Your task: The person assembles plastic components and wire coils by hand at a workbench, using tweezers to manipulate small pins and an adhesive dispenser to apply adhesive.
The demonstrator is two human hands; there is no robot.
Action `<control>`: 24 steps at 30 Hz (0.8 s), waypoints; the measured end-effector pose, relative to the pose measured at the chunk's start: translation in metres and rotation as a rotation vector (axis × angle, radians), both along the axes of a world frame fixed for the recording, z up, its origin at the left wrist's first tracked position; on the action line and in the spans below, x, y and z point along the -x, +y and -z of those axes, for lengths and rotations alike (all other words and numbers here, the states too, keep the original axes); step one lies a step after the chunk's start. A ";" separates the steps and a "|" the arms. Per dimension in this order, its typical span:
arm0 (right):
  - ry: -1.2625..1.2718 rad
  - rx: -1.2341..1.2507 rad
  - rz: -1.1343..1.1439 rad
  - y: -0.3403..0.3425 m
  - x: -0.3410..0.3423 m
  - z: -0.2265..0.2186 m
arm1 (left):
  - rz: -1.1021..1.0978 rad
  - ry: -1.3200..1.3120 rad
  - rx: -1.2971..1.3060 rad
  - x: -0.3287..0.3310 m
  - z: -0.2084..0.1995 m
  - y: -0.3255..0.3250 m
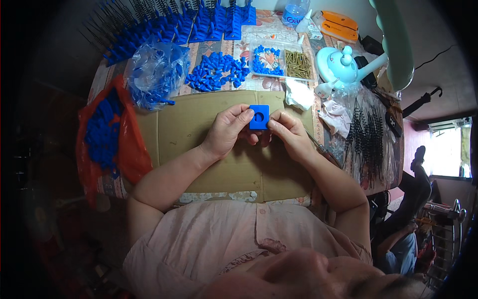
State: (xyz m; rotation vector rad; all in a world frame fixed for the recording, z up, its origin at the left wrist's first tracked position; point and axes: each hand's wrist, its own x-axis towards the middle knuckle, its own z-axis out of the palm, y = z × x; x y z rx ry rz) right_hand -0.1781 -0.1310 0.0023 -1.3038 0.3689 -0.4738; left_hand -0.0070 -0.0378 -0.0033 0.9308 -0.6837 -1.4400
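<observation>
A flat blue rectangular plastic piece [265,109] with a round hole in its middle is held up over the cardboard sheet [189,129]. My left hand [230,125] grips its left side, thumb on the front face and fingers behind. On the opposite edge, my right hand [290,130] pinches it between thumb and fingers. Both hands are closed, and the fingertips behind the piece are partly hidden. Just beyond the cardboard lies a pile of small blue plastic parts [216,71].
Blue stands with black springs [214,27] line the back left. Nearby are a clear bag of blue parts [158,74], a red bag [134,144], a divided box with brass screws [298,65], a light-blue lamp [338,65] and black springs [366,139]. Another person sits at far right.
</observation>
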 end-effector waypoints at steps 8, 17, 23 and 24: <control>-0.033 -0.099 0.012 -0.008 0.000 0.002 | 0.056 -0.092 0.035 0.002 -0.003 -0.001; -0.057 -0.112 0.015 -0.009 -0.001 0.001 | 0.022 -0.070 0.022 0.002 -0.001 -0.002; -0.001 -0.054 -0.020 -0.006 -0.002 0.001 | 0.016 -0.045 0.017 -0.002 0.001 -0.003; 0.006 -0.045 0.018 -0.006 -0.002 0.000 | 0.015 -0.044 0.017 -0.002 0.001 -0.003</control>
